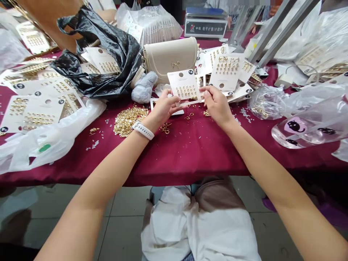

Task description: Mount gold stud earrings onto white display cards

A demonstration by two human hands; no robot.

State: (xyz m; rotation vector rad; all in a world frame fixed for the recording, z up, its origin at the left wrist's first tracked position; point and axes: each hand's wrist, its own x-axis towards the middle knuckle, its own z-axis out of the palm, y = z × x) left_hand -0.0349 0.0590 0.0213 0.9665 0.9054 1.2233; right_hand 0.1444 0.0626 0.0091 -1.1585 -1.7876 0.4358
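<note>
Both my hands hold a white earring card (182,82) upright above the cloth, with rows of small gold earrings on its lower half. My left hand (165,106) grips its lower left corner, thumb in front and fingers beneath. My right hand (216,104) pinches at the lower right edge between thumb and forefinger. Below and left of the card lies a heap of small gold pieces (127,121). A few gold hooks (189,116) are scattered under my hands. Another white card (177,112) lies partly hidden behind my left fingers.
A beige handbag (170,54) with a grey plush charm (144,88) stands behind. A black plastic bag (108,40) and filled cards (40,112) are left. More cards (227,70), a clear bag of parts (265,103) and a transparent cat-print bottle (301,128) are right. A scale (206,23) stands at the back.
</note>
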